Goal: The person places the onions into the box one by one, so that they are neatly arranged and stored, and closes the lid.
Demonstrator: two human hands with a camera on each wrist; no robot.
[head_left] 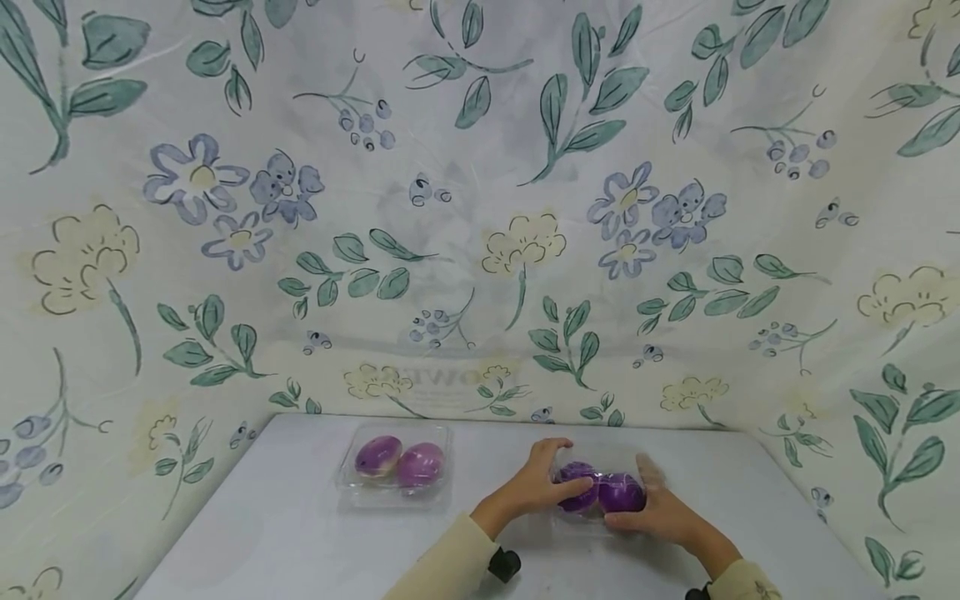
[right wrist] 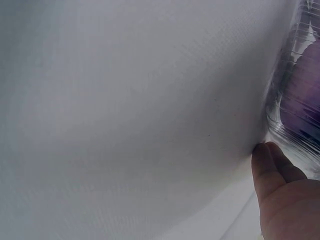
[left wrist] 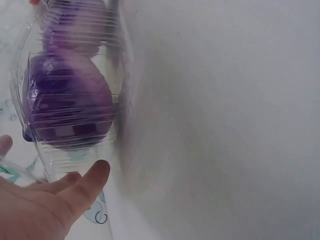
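A clear plastic clamshell box sits on the white table at the right, with two round, deep purple fruits or vegetables inside; their exact kind is unclear. My left hand holds the box's left end, thumb in front and fingers toward the back. At the right end, my right hand grips the box the same way, its thumb along the front. Ribbed plastic and one purple round fill the left wrist view's upper left. The right wrist view shows fingertips by the box's lower corner.
A second clear box with two pinkish-purple rounds stands on the table to the left. Behind the table hangs a floral cloth, which also runs along both sides. Dark wrist devices sit at the sleeves.
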